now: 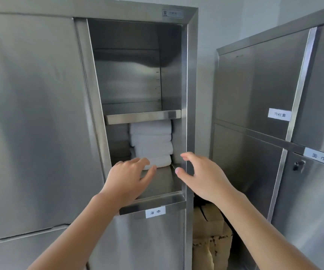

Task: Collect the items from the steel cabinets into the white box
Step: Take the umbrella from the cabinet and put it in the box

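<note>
A steel cabinet (191,75) stands open in front of me, its sliding door (36,114) pushed to the left. On its lower shelf (163,184) sits a stack of several folded white towels (151,141). My left hand (130,178) reaches into the shelf with fingers spread, its fingertips touching the front of the bottom towel. My right hand (202,176) hovers open at the cabinet's right frame, just right of the stack, holding nothing. The upper shelf (143,115) is bare. The white box is not in view.
A second steel cabinet (264,94) with closed, labelled doors stands at the right. Cardboard boxes (210,230) fill the gap on the floor between the two cabinets. A white label (155,212) marks the closed lower door under the open shelf.
</note>
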Demonstrator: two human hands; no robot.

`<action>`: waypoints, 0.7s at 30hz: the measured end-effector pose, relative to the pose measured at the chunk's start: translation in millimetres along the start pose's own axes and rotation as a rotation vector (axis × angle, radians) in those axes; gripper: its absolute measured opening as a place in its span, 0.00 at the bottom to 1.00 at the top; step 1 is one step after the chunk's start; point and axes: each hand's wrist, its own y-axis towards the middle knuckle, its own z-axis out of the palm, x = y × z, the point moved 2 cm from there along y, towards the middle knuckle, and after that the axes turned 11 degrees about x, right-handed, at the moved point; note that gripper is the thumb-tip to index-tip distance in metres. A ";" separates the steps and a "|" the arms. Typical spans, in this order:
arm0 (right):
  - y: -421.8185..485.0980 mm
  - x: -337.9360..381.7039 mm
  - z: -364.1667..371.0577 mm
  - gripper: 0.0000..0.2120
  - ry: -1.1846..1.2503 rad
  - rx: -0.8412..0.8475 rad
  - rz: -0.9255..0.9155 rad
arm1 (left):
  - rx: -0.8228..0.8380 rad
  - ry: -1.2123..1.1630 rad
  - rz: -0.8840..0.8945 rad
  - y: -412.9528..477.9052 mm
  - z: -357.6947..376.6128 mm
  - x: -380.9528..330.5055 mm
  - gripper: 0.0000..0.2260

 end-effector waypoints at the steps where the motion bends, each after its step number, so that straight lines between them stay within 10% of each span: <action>1: 16.0 -3.5 5.9 0.28 0.012 0.007 -0.027 | 0.000 0.012 -0.024 7.2 4.2 6.1 0.20; 21: 182.4 1.6 49.3 0.27 0.123 0.161 -0.514 | -0.025 0.183 -0.512 39.6 5.9 61.9 0.22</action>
